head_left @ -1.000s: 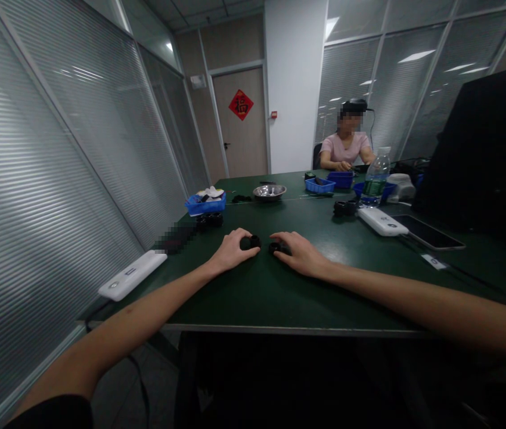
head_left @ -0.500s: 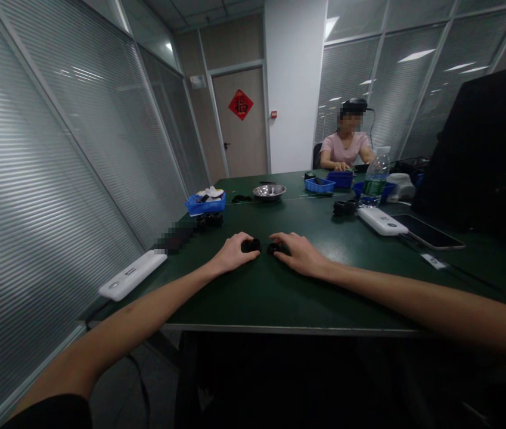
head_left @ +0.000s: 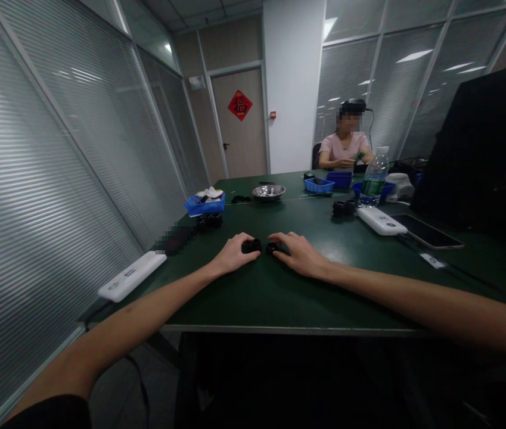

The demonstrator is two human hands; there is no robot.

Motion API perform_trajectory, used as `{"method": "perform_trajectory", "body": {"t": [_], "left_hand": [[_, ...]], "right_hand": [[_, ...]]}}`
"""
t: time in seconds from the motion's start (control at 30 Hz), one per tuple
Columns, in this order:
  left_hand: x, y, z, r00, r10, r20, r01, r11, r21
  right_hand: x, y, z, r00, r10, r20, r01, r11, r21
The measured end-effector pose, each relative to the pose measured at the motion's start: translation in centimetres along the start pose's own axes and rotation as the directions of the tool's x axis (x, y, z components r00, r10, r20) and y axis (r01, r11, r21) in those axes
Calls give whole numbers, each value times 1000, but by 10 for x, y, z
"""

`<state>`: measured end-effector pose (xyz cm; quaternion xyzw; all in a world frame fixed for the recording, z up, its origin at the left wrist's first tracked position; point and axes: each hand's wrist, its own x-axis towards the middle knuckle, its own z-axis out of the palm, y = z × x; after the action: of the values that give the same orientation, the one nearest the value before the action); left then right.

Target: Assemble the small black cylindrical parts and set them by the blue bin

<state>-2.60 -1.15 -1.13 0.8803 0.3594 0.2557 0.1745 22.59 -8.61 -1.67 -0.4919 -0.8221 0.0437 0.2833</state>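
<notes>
Low over the green table [head_left: 235, 304], my left hand [head_left: 232, 254] curves its thumb and fingers around a small black rounded part [head_left: 257, 245]. Opposite it, my right hand [head_left: 300, 254] grips a similar small black part [head_left: 272, 248] between thumb and fingers. A narrow gap separates the two parts, which appear to rest on the tabletop. The fingers hide much of both, so their exact kind cannot be made out. Beyond my left hand lie more black parts [head_left: 209, 220], in front of a blue basket [head_left: 205, 205] holding white and dark items.
A metal bowl [head_left: 269, 192] stands farther back. To the right are black parts [head_left: 344, 207], a white power bank [head_left: 381, 221], a phone [head_left: 427, 231] and a water bottle [head_left: 373, 179]. Another white power bank [head_left: 133, 276] lies left. A person [head_left: 346, 149] sits at the far end.
My hands and the two black parts stay practically in place. At the far end, the other person's hands have risen from the table and now hold something green.
</notes>
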Motion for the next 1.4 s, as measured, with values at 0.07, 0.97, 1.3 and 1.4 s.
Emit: {"method": "perform_trajectory", "body": {"t": [0.07, 0.97, 1.3, 1.4], "left_hand": [[0, -1, 1, 1000, 15, -12, -15, 1000, 10], [-5, 27, -3, 969, 128, 209, -87, 976, -198], [-2, 16, -4, 983, 107, 148, -91, 990, -108], [4, 4, -8, 991, 64, 118, -60, 998, -34]], "right_hand": [[0, 0, 1, 1000, 0, 1, 0, 1000, -2], [-8, -23, -16, 973, -220, -74, 229, 964, 138], [-6, -17, -9, 967, -252, -20, 253, 962, 108], [-7, -16, -6, 973, -231, -17, 231, 968, 94]]}}
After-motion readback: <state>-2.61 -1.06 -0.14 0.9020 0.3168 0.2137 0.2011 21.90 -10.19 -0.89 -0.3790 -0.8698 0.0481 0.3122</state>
